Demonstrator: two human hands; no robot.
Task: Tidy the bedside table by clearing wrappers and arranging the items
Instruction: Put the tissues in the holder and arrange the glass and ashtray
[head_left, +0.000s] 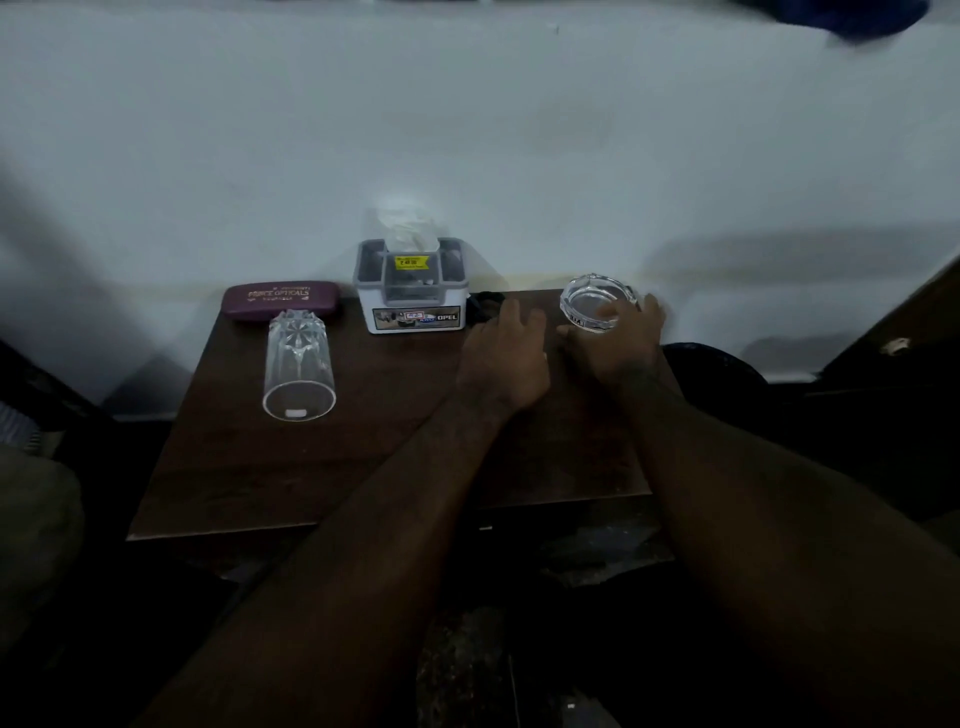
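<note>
On the dark wooden bedside table (249, 467), my right hand (621, 343) grips a clear glass ashtray (589, 299) at the back right corner. My left hand (506, 358) rests flat on the tabletop beside it, fingers apart and holding nothing, its fingertips near a small dark object (485, 301). A white and grey tissue box (413, 288) with a yellow sticker stands at the back middle. A maroon spectacle case (283, 299) lies at the back left. In front of the case a clear drinking glass (298, 364) stands upside down.
A pale wall (467, 130) runs directly behind the table. Dark furniture (883, 364) sits to the right, and a dark floor lies below the table's front edge. A dim rounded shape (36, 519) is at the left.
</note>
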